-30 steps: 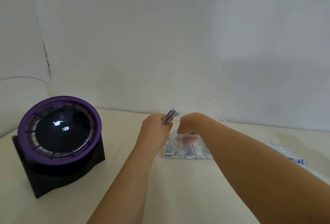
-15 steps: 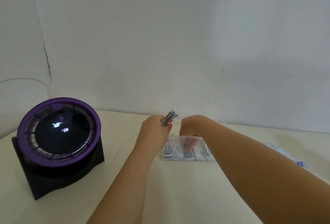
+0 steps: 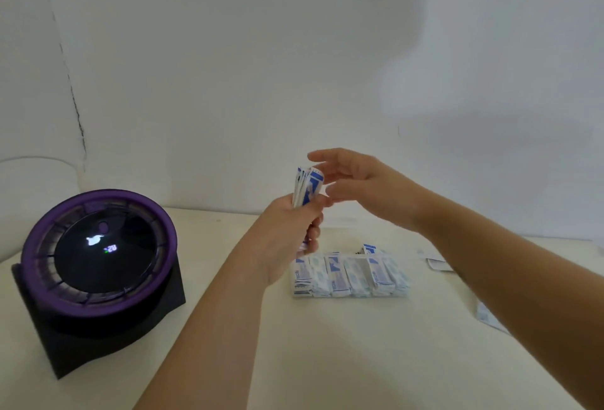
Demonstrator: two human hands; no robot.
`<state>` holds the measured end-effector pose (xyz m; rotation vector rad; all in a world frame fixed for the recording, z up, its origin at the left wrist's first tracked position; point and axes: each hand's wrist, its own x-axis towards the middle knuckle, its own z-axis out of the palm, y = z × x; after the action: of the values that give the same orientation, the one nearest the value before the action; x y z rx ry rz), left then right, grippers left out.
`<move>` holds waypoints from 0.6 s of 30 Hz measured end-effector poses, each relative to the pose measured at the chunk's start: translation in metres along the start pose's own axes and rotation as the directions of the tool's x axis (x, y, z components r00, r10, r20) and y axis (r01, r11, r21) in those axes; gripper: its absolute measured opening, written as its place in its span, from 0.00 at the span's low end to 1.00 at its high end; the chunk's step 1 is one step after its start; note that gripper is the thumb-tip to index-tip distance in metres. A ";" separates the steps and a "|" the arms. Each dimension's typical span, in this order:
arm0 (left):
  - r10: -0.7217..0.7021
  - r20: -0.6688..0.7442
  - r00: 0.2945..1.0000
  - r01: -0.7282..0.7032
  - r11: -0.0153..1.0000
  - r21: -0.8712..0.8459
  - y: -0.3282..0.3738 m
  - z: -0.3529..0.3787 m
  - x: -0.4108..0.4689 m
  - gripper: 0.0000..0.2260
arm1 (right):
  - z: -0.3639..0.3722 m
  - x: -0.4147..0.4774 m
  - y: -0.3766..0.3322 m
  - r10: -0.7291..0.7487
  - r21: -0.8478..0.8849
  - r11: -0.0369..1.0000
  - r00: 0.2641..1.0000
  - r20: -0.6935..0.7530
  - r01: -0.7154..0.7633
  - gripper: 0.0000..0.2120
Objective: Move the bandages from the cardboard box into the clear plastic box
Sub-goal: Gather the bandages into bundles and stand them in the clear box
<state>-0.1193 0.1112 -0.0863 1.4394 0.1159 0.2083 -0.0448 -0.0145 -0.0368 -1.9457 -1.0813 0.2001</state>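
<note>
**Left hand grips the stack, right hand open beside it**

My left hand [image 3: 287, 236] is curled round the lower half of a stack of bandages [image 3: 307, 185]. These are white wrappers with blue print, held upright above the table with their top ends fanned out a little. My right hand [image 3: 362, 187] holds nothing. Its fingers are stretched out and relaxed, reaching in from the right, with the thumb tip just beside the stack's upper edge (from this feed I cannot tell whether it touches the wrappers).

Both hands are raised above and slightly behind the clear plastic box [image 3: 397, 259], which sits on the table just right of my left wrist. Inside it a row of wrapped bandages [image 3: 336, 274] stands side by side along the front wall, and one at the back pokes up above the rim.

Further right, partly hidden behind my right forearm, lies some white and blue packaging [image 3: 488, 316]; I cannot say whether that is the cardboard box.

The table [image 3: 327, 360] is cream coloured. At its left end, well apart from the box, stands a round device [image 3: 98, 246] with a purple rim on a black base. Its dark face is tilted up and shows small glowing marks. Behind everything is a plain white wall [image 3: 294, 50] with a thin crack on the left.
</note>
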 end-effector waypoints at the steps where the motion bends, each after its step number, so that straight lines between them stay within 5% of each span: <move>1: -0.042 0.088 0.995 0.048 0.997 -0.058 0.002 0.002 -0.004 0.05 | -0.001 -0.008 -0.004 -0.005 -0.033 0.999 0.999 0.048 0.006 0.24; 7: -0.163 0.318 0.934 0.190 0.980 -0.057 -0.001 0.016 -0.018 0.03 | -0.007 -0.039 -0.014 -0.015 -0.225 0.974 0.999 0.036 0.023 0.18; 18: -0.111 0.299 0.948 0.120 0.993 -0.013 -0.001 0.039 -0.025 0.03 | -0.015 -0.067 -0.016 -0.137 -0.451 0.890 0.983 -0.123 0.068 0.21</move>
<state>-0.1352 0.0678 -0.0829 1.4124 -0.0499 -0.1045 -0.0878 -0.0701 -0.0327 -2.2538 -1.1996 -0.2787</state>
